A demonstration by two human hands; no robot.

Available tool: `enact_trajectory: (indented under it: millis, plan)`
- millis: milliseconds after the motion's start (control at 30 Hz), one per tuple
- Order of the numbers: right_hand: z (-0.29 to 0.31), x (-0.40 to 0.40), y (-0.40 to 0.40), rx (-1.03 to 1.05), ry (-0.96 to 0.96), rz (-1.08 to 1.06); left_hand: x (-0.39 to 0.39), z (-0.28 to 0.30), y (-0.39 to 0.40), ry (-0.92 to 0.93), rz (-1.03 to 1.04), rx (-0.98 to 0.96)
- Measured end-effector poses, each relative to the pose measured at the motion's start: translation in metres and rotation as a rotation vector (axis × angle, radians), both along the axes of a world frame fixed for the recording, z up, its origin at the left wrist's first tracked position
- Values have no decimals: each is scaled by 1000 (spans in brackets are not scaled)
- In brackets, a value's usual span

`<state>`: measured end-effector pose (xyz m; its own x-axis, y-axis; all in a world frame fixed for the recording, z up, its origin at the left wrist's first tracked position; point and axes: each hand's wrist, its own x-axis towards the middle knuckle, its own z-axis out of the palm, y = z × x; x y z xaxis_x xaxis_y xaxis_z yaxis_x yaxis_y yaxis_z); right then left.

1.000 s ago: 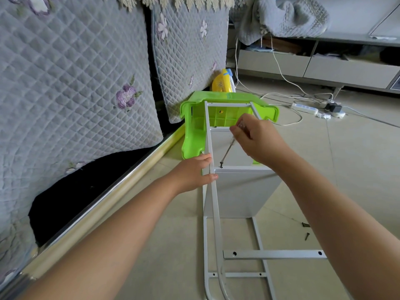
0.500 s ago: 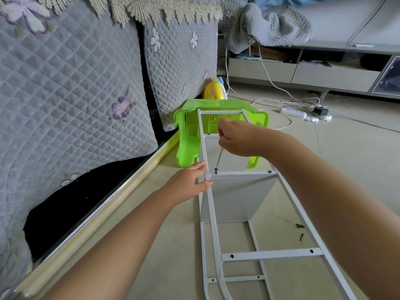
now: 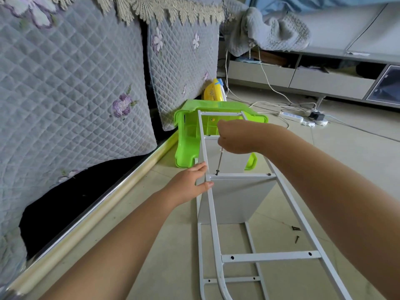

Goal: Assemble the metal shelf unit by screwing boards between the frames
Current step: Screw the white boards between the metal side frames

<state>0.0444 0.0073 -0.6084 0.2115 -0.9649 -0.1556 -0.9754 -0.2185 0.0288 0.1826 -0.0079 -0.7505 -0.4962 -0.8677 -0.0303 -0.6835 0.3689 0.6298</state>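
Note:
A white metal frame (image 3: 269, 256) lies along the floor with a second frame under it, and a white board (image 3: 233, 198) stands between them. My right hand (image 3: 234, 136) grips a screwdriver (image 3: 220, 160) whose tip meets a screw (image 3: 216, 172) at the left end of the upper frame's crossbar, above the board's edge. My left hand (image 3: 190, 184) holds the frame's left rail beside that screw, thumb over the rail. Two loose dark screws (image 3: 296, 232) lie on the floor to the right of the board.
A green plastic stool (image 3: 186, 135) lies on its side under the frame's far end. A quilted sofa (image 3: 75, 87) runs along the left. Cables and a power strip (image 3: 291, 116) lie at the back right, before a low grey cabinet (image 3: 324, 81).
The view has come closer and tilted. My right hand has turned over the screwdriver, which now stands steeper on the screw. My left hand stays on the rail.

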Motion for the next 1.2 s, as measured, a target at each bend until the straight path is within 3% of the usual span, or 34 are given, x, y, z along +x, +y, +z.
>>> enact_trajectory:
  millis: [200,367,533,800,900,1033,1200]
  plan:
    - [-1,-3,8,-101,102,102,1,-3,4,32,34,-10]
    - [2,-1,5,-150,280,-2,0,0,4,6,30,-7]
    - [1,-6,5,73,69,42,0,0,3,17,27,18]
    - [1,-5,6,-99,339,57,0,2,5,4,23,19]
    - [-4,-4,7,-72,248,24,0,3,5,-16,17,11]
    - [4,-2,8,136,31,-17,0,3,4,-34,15,1]
    - [4,0,7,-23,69,68,0,2,5,-17,18,5]
